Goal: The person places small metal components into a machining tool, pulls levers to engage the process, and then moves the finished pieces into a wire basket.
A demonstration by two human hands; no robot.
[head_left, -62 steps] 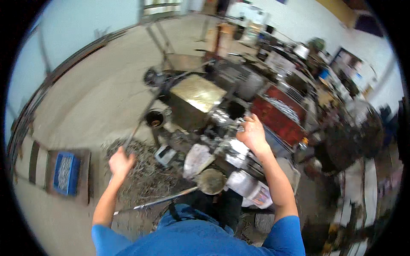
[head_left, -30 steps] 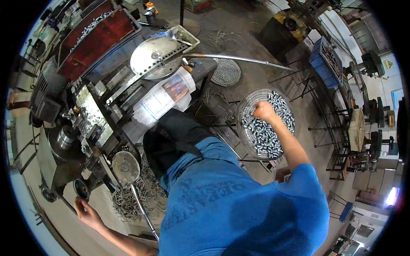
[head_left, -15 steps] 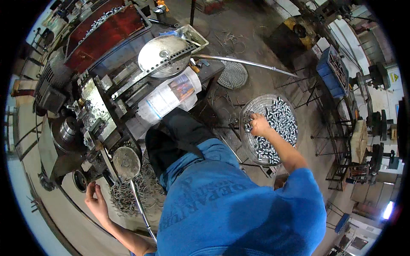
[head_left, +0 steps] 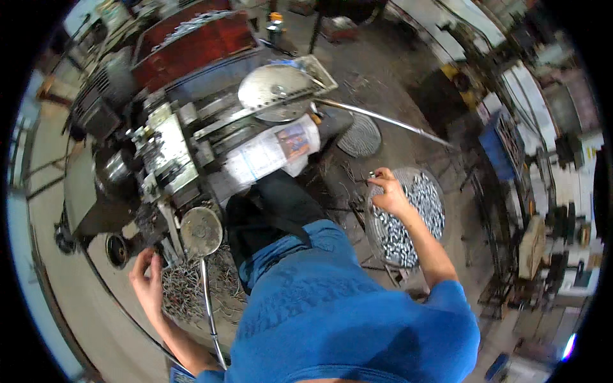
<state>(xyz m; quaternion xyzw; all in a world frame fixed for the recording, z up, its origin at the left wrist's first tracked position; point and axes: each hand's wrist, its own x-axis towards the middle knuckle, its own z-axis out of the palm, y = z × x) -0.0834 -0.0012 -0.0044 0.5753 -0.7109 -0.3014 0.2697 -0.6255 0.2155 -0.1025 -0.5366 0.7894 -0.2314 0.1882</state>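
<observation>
My right hand [head_left: 391, 195] is closed in a pinch over the near-left rim of a round tray [head_left: 378, 237]. A small shiny metal cylinder [head_left: 371, 175] shows at its fingertips. Many similar metal cylinders [head_left: 429, 199] lie heaped in the tray, mostly on its right side. On the left, my left hand [head_left: 147, 281] hangs in the air beside the lathe-like machine [head_left: 169, 153], its fingers loosely bent and apart, with nothing plainly held. It is nearest to a round metal disc [head_left: 202, 231] on a shiny rod. Blur hides fine detail.
Metal shavings [head_left: 198, 290] pile up below the disc. A printed paper sheet [head_left: 271, 152] covers part of the machine. Beyond stand a red bin [head_left: 191, 54] of metal parts and a pale round plate [head_left: 274, 86]. A long rod [head_left: 389, 118] sticks out rightward, near a blue crate [head_left: 501, 150].
My right hand has risen off the heap toward the tray's far-left edge with a cylinder in its fingertips. My left hand has come up slightly, nearer the machine. The whole view has shifted.
</observation>
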